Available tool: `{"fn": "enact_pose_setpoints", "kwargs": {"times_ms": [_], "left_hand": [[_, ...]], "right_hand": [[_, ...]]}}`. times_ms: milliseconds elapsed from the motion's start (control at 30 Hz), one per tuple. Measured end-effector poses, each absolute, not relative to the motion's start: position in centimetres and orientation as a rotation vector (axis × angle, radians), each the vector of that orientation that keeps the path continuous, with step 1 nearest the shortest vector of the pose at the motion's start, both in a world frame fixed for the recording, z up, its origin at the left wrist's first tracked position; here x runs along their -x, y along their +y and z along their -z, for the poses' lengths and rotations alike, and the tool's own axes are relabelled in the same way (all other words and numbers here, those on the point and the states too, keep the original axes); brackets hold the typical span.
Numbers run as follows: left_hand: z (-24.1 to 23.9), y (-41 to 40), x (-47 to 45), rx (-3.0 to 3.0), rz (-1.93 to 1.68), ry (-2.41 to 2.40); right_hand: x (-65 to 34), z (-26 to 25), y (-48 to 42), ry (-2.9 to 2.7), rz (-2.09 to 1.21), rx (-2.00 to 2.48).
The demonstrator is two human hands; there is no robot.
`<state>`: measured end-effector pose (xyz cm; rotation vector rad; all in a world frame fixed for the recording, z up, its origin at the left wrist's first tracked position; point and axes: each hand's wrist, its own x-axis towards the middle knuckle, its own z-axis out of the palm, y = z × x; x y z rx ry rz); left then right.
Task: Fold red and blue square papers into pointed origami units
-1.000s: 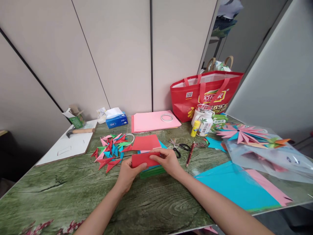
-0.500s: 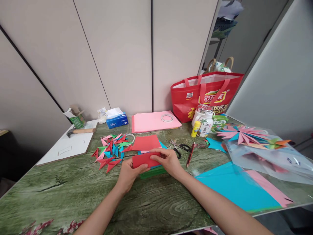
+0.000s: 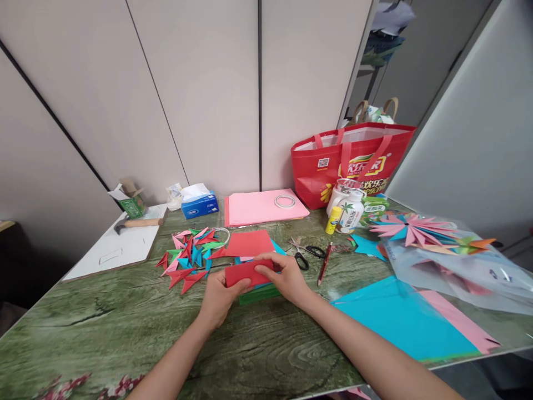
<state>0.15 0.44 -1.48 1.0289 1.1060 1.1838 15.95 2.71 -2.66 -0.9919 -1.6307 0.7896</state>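
Paper rectangle, red: held over the near part of a paper stack at the middle of the surface; whether it touches the stack cannot be told.

Left hand: clamped on the rectangle's left end, thumb laid along its near face. Right hand: clamped on the right part, thumb on the near face, index finger bent over the upper edge.

Stack: green at the near edge, blue showing at the side, red sheet on top just beyond the hands.

Left of stack: cluster of folded paper pieces in red, pink, blue and green. Right of stack: scissors with black handles, pencil beside them. Farther back: pink sheets bearing a pale ring; yellow glue stick near the red bag. Right front: large blue sheet, lying flat.
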Motion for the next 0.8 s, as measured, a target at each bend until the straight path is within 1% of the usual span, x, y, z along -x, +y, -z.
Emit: {"fn": "enact_pose_setpoints", "kwargs": {"times_ms": [200,400,800], "left_hand": [[1.47,0.45,-0.27,-1.045,-1.21,1.121],[2.01,0.56,-0.24,-1.002,-1.207,1.019],[1.85,0.52,-0.31,-0.963,-1.195,0.994]], "right_hand": [[-15.89,2.94,2.85,-1.585,-0.795,1.065],[-15.89,2.95,2.99,-1.524,-0.909,1.035],[-15.84,3.14,3.14,-1.439,-0.967,1.05]]}}
